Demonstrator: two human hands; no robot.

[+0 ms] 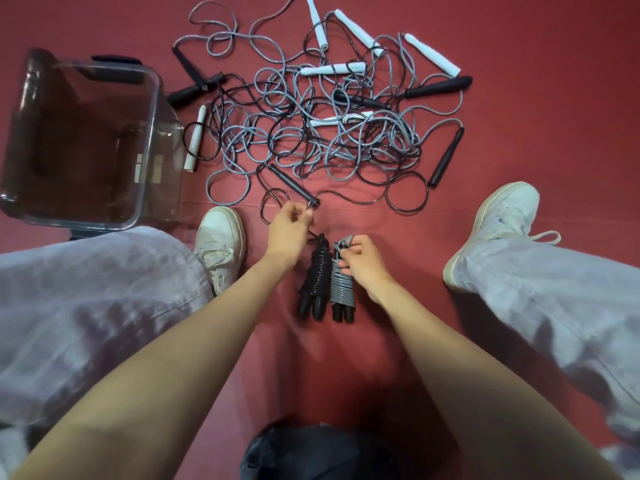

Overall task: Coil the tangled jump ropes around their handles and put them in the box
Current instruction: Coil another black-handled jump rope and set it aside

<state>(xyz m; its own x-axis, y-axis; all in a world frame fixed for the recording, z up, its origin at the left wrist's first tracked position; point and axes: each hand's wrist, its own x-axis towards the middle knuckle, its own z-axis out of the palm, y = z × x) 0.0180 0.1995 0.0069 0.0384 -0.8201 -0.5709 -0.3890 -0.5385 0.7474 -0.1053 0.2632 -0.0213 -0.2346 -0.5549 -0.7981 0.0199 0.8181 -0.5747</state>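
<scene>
Between the feet on the red floor mat (519,98), a black coiled rope bundle (314,271) and a grey coiled rope bundle (341,287) are wound but not yet boxed. The left hand (285,226) pinches a black cord tail; the right hand (363,263) has its fingers (349,251) curled round the grey bundle's top. The clear plastic box (152,109) looks empty, and a large tangle of ropes (322,133) remains.

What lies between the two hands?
In the head view, the top of the black coiled rope lies between the left hand, pinching a black cord, and the right hand, gripping the grey coiled rope.

left hand (289,220) pinching black cord (313,234), right hand (360,261) gripping grey coiled rope (341,289), tangled ropes (311,133) beyond
</scene>
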